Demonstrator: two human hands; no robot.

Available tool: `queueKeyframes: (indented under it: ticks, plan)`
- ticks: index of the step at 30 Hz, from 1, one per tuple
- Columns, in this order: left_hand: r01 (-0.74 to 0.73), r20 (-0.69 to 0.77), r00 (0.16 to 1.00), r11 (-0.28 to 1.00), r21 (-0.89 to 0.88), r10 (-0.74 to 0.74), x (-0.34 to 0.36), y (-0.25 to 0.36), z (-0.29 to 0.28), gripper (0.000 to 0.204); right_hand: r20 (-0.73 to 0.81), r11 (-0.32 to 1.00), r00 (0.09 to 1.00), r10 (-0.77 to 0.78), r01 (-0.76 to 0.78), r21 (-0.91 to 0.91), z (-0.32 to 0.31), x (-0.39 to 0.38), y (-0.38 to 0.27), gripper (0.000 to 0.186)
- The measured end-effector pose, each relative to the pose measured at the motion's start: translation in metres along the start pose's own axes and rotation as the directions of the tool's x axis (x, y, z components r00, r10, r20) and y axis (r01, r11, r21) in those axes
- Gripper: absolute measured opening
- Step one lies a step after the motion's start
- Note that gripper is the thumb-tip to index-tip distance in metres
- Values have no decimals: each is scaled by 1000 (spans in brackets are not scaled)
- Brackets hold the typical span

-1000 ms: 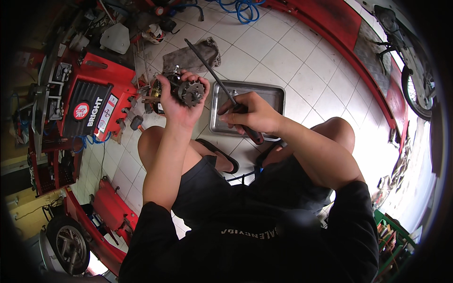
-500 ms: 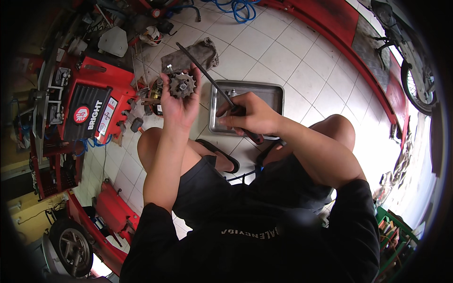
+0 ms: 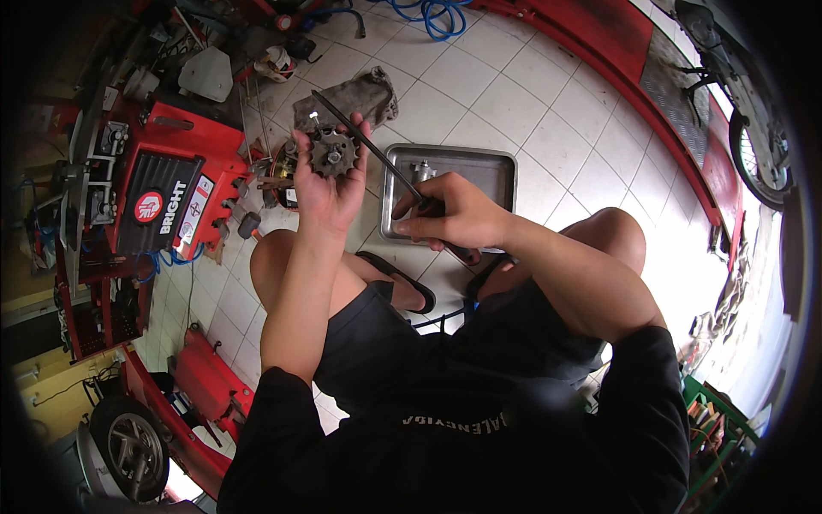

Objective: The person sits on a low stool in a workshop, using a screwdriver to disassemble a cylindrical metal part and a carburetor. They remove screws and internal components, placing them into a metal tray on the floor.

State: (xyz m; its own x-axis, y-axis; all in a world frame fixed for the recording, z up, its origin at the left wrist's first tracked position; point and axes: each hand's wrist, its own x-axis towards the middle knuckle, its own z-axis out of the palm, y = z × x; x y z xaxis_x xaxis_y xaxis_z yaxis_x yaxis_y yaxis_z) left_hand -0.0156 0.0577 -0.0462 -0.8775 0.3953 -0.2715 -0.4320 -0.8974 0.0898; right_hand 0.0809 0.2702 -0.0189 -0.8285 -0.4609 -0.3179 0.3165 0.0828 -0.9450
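Observation:
My left hand [image 3: 332,201], palm up, cups a toothed metal sprocket [image 3: 343,148] with its fingers round the rim. A bolt or nut sits at the sprocket's centre, and a small shiny piece shows by its upper left edge. My right hand [image 3: 458,214] is closed round the dark and red handle of a long screwdriver [image 3: 384,163]. The screwdriver's shaft slants up and left past the sprocket's right side, its tip beyond the far edge; whether it touches the sprocket I cannot tell. Under my right hand lies a shallow metal tray [image 3: 510,184] with a small metal part [image 3: 421,170] in it.
A crumpled grey cloth [image 3: 372,94] lies on the tiled floor beyond my left hand. To the left stand a red and black machine [image 3: 163,188] and a hammer [image 3: 248,226]. A blue hose [image 3: 441,24] is coiled at the far side. A red raised platform [image 3: 616,94] runs along the right.
The screwdriver's tip has swung slightly left and nearer to me. My left hand and the sprocket have shifted very slightly right.

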Motion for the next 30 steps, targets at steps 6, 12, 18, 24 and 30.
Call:
queueKeyframes:
  ticks: [6, 12, 18, 24, 30]
  plan:
    - [76, 79, 994, 997, 1, -76, -1, 4, -2, 57, -19, 992, 1000, 17, -14, 129, 5, 1, 6, 42]
    - [-40, -36, 999, 999, 13, 40, -1, 0, 3, 57, 25, 984, 996, -89, 84, 154, 15, 2, 13, 49]
    - [-104, -52, 993, 992, 64, 108, 1, -1, 2, 58, -93, 979, 991, -100, 115, 169, 17, 3, 18, 45]
    - [-57, 34, 998, 998, 23, 56, -1, -2, 3, 57, -266, 977, 957, -118, 160, 143, 18, 6, 21, 41]
    - [-6, 6, 1000, 999, 35, 5, -3, 0, 4, 56, -166, 997, 984, -68, 63, -37, 16, 4, 14, 38]
